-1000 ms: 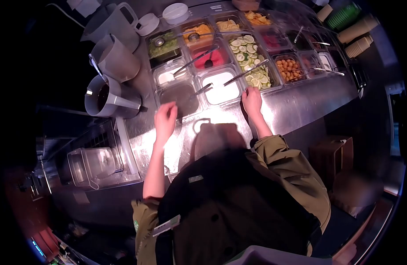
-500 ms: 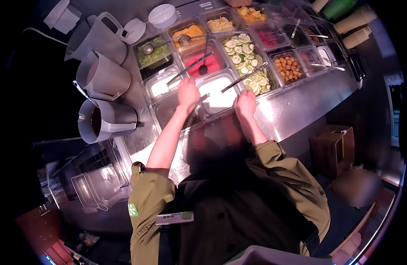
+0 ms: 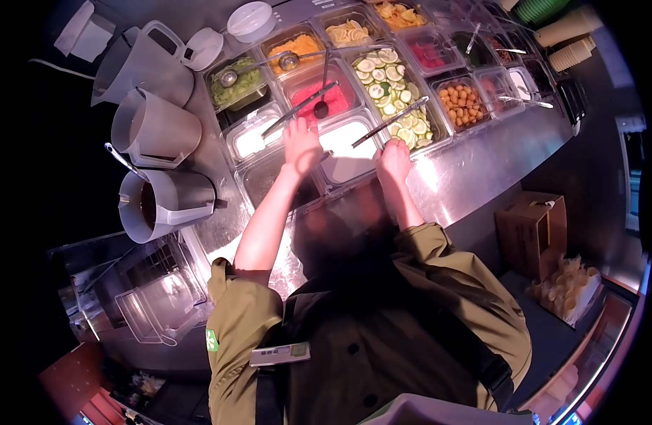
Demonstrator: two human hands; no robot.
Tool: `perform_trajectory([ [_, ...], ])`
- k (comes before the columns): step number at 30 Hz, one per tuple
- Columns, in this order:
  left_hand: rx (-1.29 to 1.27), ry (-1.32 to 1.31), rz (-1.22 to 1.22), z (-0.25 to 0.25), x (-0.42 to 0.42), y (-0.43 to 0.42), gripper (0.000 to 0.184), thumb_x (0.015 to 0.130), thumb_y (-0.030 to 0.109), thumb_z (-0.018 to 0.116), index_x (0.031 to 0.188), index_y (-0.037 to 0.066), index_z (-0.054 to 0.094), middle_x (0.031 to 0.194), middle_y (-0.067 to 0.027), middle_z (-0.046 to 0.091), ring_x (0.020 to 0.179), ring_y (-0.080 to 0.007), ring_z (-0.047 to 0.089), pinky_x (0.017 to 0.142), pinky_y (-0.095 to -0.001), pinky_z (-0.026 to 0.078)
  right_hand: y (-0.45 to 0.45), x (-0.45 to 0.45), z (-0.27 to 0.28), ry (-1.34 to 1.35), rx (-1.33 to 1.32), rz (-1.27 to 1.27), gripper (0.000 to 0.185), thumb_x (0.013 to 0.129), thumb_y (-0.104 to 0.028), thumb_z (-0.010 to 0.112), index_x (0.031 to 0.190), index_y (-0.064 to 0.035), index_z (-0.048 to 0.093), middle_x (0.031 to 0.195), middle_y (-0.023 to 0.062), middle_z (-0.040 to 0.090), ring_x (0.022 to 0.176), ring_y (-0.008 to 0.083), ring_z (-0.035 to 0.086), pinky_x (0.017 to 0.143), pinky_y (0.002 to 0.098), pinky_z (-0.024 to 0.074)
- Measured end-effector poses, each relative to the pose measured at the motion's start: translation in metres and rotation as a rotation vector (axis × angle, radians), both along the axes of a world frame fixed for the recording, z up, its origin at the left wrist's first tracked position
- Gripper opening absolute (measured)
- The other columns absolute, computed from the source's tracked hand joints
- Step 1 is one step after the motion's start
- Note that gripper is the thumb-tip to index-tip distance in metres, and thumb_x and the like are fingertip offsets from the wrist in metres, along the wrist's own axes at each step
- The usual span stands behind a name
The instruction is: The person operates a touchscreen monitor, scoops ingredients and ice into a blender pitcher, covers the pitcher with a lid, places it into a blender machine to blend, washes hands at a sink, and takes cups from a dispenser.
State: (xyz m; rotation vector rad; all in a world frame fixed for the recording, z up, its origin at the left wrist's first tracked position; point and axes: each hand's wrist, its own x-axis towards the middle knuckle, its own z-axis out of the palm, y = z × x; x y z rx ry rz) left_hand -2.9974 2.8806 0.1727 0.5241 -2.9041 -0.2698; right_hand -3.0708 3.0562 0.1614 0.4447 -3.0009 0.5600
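My left hand [image 3: 302, 147] reaches over the divider between a dark-looking container [image 3: 266, 185] and a tub with white contents [image 3: 349, 150]; its fingers are spread near the red container [image 3: 319, 95]. Metal tongs [image 3: 298, 110] lie just above its fingertips. At the right corner of the white tub my right hand [image 3: 393, 161] is closed, its fingers curled at the front edge by the lime slices [image 3: 386, 88]. What it grips, if anything, is hidden. A second pair of tongs [image 3: 390, 122] lies across the white tub and the limes.
Several pitchers [image 3: 169, 205] stand at the left. Other containers hold green pieces [image 3: 237, 85], orange pieces [image 3: 294, 51] and orange balls [image 3: 462, 105]. A cardboard box [image 3: 531, 234] is at the right, and stacked cups [image 3: 572, 53] are at the upper right.
My left hand has moved up and right from the counter's front to the tubs' divider, and its fingers have spread. My right hand stays near the lime container. The view has shifted slightly.
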Motion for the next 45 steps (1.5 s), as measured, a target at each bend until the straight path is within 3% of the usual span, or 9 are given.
perform_trajectory([
  [9, 0.012, -0.035, 0.023, 0.012, 0.002, 0.001, 0.044, 0.080, 0.039, 0.044, 0.097, 0.001, 0.057, 0.094, -0.0140, 0.051, 0.095, -0.0261, 0.042, 0.081, -0.0387, 0.030, 0.000, -0.011, 0.025, -0.303, 0.004, -0.004, 0.028, 0.069, -0.023, 0.056, 0.076, 0.0045, 0.057, 0.081, 0.0212, 0.058, 0.079, 0.0343, 0.056, 0.070, 0.0411, 0.0451],
  [14, -0.007, -0.065, 0.011, 0.011, 0.007, -0.005, 0.037, 0.080, 0.033, 0.044, 0.104, 0.007, 0.055, 0.095, -0.0130, 0.052, 0.095, -0.0265, 0.043, 0.080, -0.0402, 0.031, -0.015, -0.026, 0.073, -0.224, -0.017, 0.188, 0.024, 0.072, -0.024, 0.054, 0.075, -0.0021, 0.061, 0.073, 0.0180, 0.060, 0.073, 0.0321, 0.058, 0.066, 0.0408, 0.0459],
  [17, -0.024, -0.097, -0.012, 0.007, 0.002, -0.009, 0.035, 0.080, 0.030, 0.045, 0.103, 0.007, 0.055, 0.093, -0.0123, 0.054, 0.094, -0.0264, 0.044, 0.080, -0.0404, 0.031, -0.046, -0.076, 0.057, -0.137, 0.022, 0.364, 0.020, 0.072, -0.023, 0.053, 0.077, -0.0059, 0.062, 0.073, 0.0171, 0.060, 0.072, 0.0315, 0.058, 0.065, 0.0403, 0.0461],
  [23, -0.113, -0.129, -0.044, -0.006, -0.014, -0.014, 0.015, 0.073, 0.019, 0.051, 0.080, 0.008, 0.059, 0.083, -0.0086, 0.056, 0.082, -0.0224, 0.050, 0.067, -0.0341, 0.041, -0.116, -0.155, 0.025, -0.006, 0.112, 0.669, 0.019, 0.070, -0.022, 0.055, 0.075, -0.0052, 0.062, 0.075, 0.0172, 0.060, 0.072, 0.0317, 0.058, 0.064, 0.0402, 0.0472],
  [27, -0.206, -0.059, -0.016, -0.024, -0.020, -0.017, 0.006, 0.068, 0.011, 0.052, 0.069, 0.010, 0.058, 0.074, -0.0059, 0.055, 0.071, -0.0195, 0.055, 0.055, -0.0309, 0.046, -0.124, -0.158, 0.022, -0.044, 0.360, 0.639, 0.026, 0.071, -0.026, 0.056, 0.078, -0.0009, 0.060, 0.077, 0.0172, 0.060, 0.076, 0.0309, 0.059, 0.065, 0.0399, 0.0476],
  [31, -0.009, -0.060, 0.076, -0.019, -0.020, -0.020, 0.007, 0.068, 0.009, 0.050, 0.069, 0.010, 0.057, 0.072, -0.0056, 0.054, 0.066, -0.0208, 0.058, 0.053, -0.0321, 0.047, -0.120, -0.143, 0.034, -0.208, 0.354, 0.646, 0.030, 0.068, -0.027, 0.062, 0.081, -0.0007, 0.059, 0.081, 0.0176, 0.060, 0.080, 0.0303, 0.058, 0.067, 0.0384, 0.0474],
  [36, -0.068, -0.062, 0.145, -0.009, -0.021, -0.017, 0.013, 0.074, 0.020, 0.051, 0.079, 0.009, 0.055, 0.072, -0.0058, 0.054, 0.060, -0.0215, 0.058, 0.049, -0.0350, 0.046, -0.113, -0.149, 0.033, -0.319, 0.326, 0.591, 0.041, 0.065, -0.036, 0.068, 0.080, 0.0007, 0.058, 0.082, 0.0178, 0.060, 0.082, 0.0307, 0.058, 0.069, 0.0378, 0.0459],
  [40, -0.023, -0.169, 0.184, -0.008, -0.021, -0.019, 0.022, 0.077, 0.024, 0.051, 0.090, 0.007, 0.046, 0.085, -0.0084, 0.054, 0.069, -0.0256, 0.059, 0.055, -0.0408, 0.046, -0.109, -0.146, 0.027, -0.321, 0.280, 0.516, 0.042, 0.065, -0.040, 0.067, 0.076, 0.0001, 0.059, 0.078, 0.0183, 0.060, 0.077, 0.0311, 0.059, 0.066, 0.0393, 0.0449],
  [45, -0.076, 0.003, 0.138, -0.012, -0.021, -0.021, 0.023, 0.071, 0.026, 0.056, 0.083, 0.009, 0.048, 0.071, -0.0065, 0.053, 0.059, -0.0184, 0.058, 0.049, -0.0317, 0.046, -0.111, -0.145, 0.016, -0.243, 0.221, 0.476, 0.040, 0.066, -0.040, 0.065, 0.074, -0.0011, 0.060, 0.076, 0.0184, 0.060, 0.075, 0.0309, 0.059, 0.063, 0.0403, 0.0448],
])
